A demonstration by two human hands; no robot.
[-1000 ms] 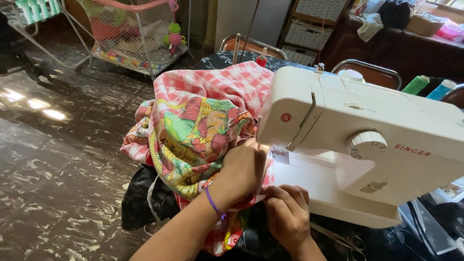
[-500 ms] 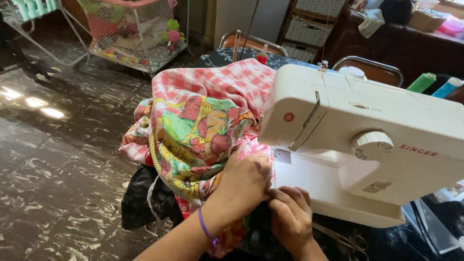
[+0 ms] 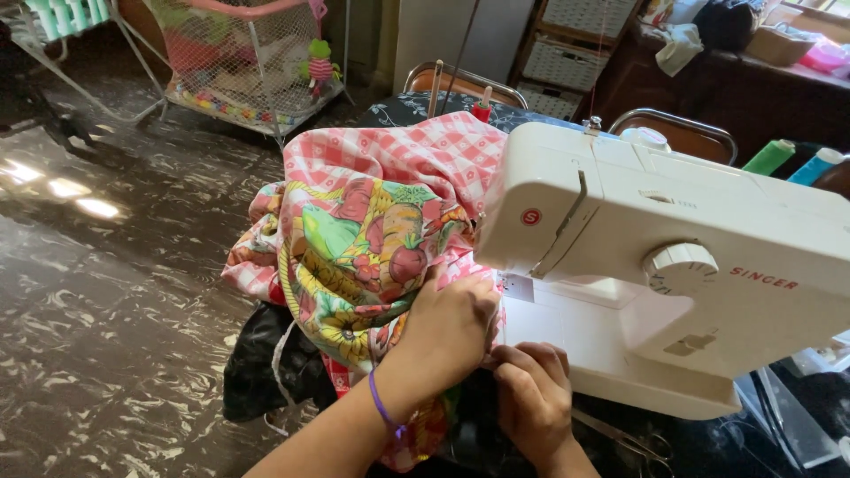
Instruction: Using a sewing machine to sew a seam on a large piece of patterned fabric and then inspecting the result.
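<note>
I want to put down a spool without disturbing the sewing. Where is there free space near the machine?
The flat white bed of the sewing machine, right of the right hand, is bare. Crowded: the fabric piles left of the needle under the left hand, and scissors lie on the dark table in front.

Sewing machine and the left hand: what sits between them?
Nothing separate: in the head view the left hand presses the patterned fabric right against the white sewing machine.

Bare forearms, no sleeves; a thin purple band (image 3: 382,409) circles the left wrist
</note>
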